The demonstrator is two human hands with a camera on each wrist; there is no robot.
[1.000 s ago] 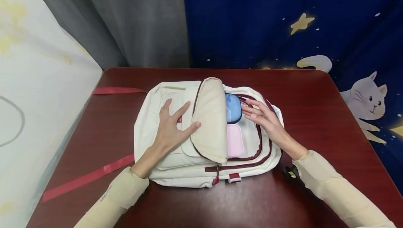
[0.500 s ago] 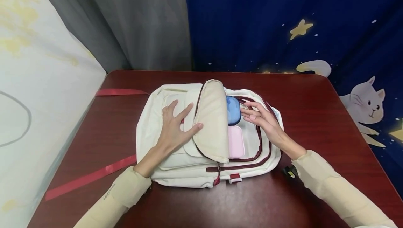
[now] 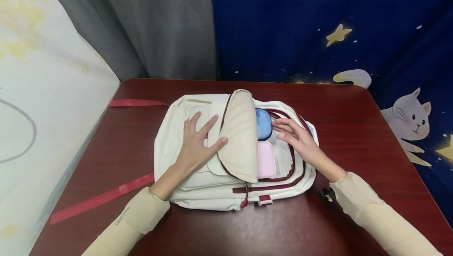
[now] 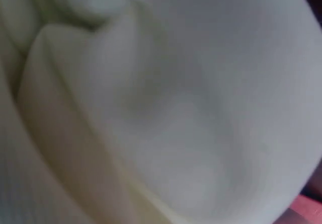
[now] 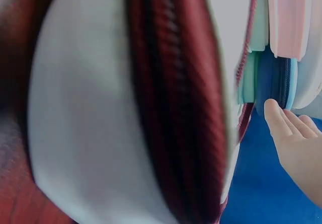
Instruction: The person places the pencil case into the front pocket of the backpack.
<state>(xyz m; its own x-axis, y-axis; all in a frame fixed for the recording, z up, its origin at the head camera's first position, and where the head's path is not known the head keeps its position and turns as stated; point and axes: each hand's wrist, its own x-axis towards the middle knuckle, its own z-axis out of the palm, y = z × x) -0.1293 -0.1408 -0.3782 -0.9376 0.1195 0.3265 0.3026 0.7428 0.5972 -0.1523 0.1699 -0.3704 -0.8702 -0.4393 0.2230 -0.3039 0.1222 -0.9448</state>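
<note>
A white backpack point(image 3: 170, 142) with dark red zips lies flat on the table. Its cream flap point(image 3: 238, 138) is folded back to the left, and my left hand point(image 3: 196, 144) rests on the pack with fingers spread and thumb on the flap. Partly under that flap, a blue zip case point(image 3: 263, 124) and a pink box point(image 3: 266, 159) sit in the unzipped pocket. My right hand point(image 3: 299, 140) reaches over the pocket, its loosely bent fingertips against the blue case's edge. The right wrist view shows mint-green items point(image 5: 249, 80) beside the case. Only blurred fabric fills most of the left wrist view.
Red straps point(image 3: 102, 199) trail left from the pack over the dark red table point(image 3: 354, 130). A small black object point(image 3: 326, 195) lies by the right sleeve. Behind the table hang a grey curtain point(image 3: 170, 24) and a blue one point(image 3: 283, 24).
The head view has shifted slightly. Both hands keep nearly the same places, and the right fingers have drawn a little closer together.
</note>
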